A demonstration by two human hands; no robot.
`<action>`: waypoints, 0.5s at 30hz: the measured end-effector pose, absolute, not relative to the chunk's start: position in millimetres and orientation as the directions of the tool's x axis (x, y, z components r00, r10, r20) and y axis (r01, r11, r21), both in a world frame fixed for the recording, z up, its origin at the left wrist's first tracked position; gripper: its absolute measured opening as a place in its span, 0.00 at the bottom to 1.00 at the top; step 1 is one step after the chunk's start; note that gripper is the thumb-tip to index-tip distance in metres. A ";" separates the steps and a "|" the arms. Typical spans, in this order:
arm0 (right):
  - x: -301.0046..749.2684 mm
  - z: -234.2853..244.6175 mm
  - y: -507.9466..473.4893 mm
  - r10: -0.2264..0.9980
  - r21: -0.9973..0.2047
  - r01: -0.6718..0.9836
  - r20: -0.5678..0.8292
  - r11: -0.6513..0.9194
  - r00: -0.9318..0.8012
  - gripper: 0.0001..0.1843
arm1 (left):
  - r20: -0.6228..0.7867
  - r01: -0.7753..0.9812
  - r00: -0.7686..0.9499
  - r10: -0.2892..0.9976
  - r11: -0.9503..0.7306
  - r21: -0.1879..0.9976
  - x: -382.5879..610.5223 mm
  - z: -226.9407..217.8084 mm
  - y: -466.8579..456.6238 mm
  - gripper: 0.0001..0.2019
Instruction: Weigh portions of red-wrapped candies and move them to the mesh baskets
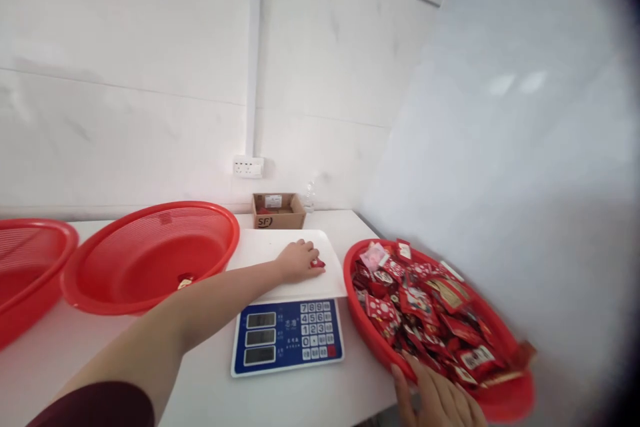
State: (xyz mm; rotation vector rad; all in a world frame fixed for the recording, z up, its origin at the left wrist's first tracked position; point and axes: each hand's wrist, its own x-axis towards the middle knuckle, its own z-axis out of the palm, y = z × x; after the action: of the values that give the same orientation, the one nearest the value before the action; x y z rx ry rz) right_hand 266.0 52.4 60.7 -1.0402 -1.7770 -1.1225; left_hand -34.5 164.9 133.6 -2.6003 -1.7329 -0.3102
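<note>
The one head-worn camera looks forward and down from above the near side of the bench (210, 400), close enough that the left hand (299, 261) and right hand (435, 400) reach in from the bottom of the frame. It faces the white tiled wall (125, 133), with a side wall (500, 147) filling the right. The wide lens spans from a red basket (30, 223) cut off at left to the red basket of packets (365, 307) at right, darkening at the right corners
</note>
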 end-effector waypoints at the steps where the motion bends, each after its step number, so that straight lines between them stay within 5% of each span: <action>1: 264.3 61.5 50.0 0.256 0.277 0.922 0.903 0.272 -0.346 0.16 | 0.176 0.918 0.360 0.916 -0.382 0.108 -34.0 133.1 165.9 0.20; 15: 256.7 66.0 43.9 0.293 0.218 0.946 0.913 0.239 -0.284 0.16 | 0.283 0.924 0.030 0.959 -0.135 0.359 -46.6 156.1 155.4 0.18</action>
State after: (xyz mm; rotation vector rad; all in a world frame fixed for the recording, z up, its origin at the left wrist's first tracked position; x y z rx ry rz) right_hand 256.7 43.9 66.0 -1.1519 -1.7363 -1.0630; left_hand -46.6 155.4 156.1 -2.3075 -2.1141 -0.7466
